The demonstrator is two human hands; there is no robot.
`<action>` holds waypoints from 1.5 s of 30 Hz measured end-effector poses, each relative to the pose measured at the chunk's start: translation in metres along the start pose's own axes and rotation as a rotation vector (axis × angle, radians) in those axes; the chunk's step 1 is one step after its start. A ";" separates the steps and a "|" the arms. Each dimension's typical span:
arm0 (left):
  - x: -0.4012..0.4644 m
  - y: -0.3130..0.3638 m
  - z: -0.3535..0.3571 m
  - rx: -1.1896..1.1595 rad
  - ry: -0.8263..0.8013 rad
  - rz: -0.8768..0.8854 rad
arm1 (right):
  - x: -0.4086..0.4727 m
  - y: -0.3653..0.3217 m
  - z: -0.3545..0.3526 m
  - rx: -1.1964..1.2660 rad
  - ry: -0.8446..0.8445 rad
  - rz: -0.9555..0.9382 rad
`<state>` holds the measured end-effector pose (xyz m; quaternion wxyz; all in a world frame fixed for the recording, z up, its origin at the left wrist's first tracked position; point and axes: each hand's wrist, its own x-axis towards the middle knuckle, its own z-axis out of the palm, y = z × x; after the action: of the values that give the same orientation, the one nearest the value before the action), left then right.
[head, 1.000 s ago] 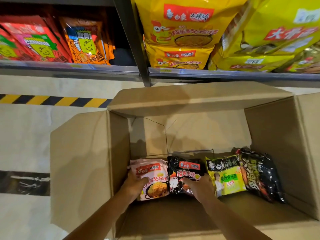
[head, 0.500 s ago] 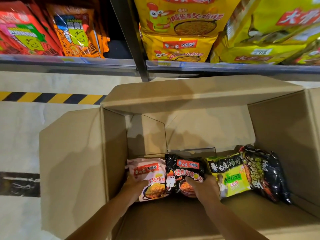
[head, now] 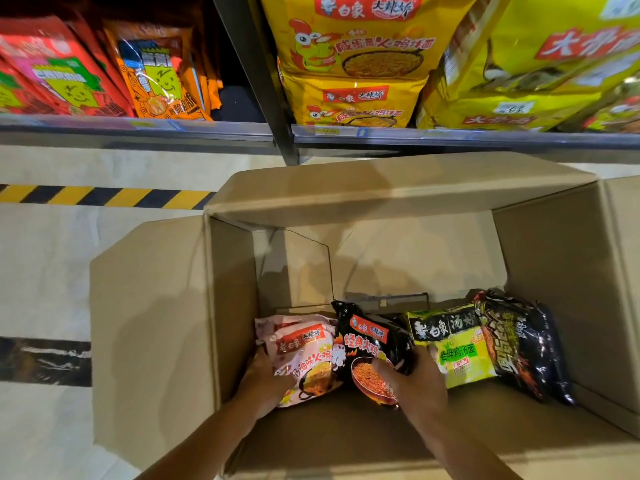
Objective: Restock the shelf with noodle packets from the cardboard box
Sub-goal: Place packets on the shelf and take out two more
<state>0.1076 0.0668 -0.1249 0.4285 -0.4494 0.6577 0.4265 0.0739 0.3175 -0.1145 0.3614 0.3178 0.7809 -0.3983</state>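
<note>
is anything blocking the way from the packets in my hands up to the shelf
Nothing visible. Left hand grips the pink packet, right hand the black packet; the box is open-topped, the shelf just beyond.

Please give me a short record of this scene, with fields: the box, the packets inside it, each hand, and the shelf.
box: open cardboard box on the floor
packets in box: pink packet, black packet, green packet, dark packet, in a row
left hand: grips pink packet
right hand: grips black packet
shelf: yellow packets above box
</note>
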 end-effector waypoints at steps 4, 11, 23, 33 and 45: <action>0.002 0.003 0.009 0.059 0.084 0.032 | -0.001 -0.005 -0.018 0.007 0.056 -0.054; 0.008 -0.002 0.025 -0.050 0.146 0.204 | 0.007 -0.003 -0.038 -0.019 0.099 -0.107; -0.102 0.060 -0.072 -0.231 0.173 0.523 | -0.087 -0.082 -0.099 0.138 0.132 -0.256; -0.351 0.127 -0.257 -0.336 0.202 0.737 | -0.287 -0.250 -0.159 0.218 0.057 -0.392; -0.659 0.140 -0.457 -0.327 0.323 1.049 | -0.578 -0.438 -0.227 0.222 0.042 -0.795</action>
<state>0.0424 -0.1846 0.6470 -0.0215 -0.1828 0.7753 0.6042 -0.0303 0.1796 0.6257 0.1267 0.0365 0.8023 -0.5821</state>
